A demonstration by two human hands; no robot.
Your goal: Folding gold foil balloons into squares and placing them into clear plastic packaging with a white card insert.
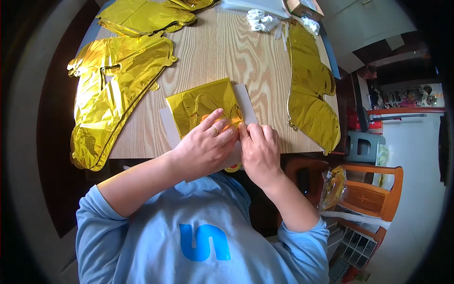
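A folded gold foil balloon (201,105) lies on a white card (246,99) near the front edge of the wooden table (227,52). My left hand (203,146) presses down on the foil's near edge, a ring on one finger. My right hand (259,149) sits beside it, fingertips pinching the same near edge of the foil where it meets the card. Both hands touch each other at the fingertips.
Flat gold foil balloons lie at the left (111,90), back left (142,16) and right (309,90) of the table. White bits (259,20) and a box (302,7) sit at the far edge. A wooden chair (373,194) and a grey stool (364,146) stand to the right.
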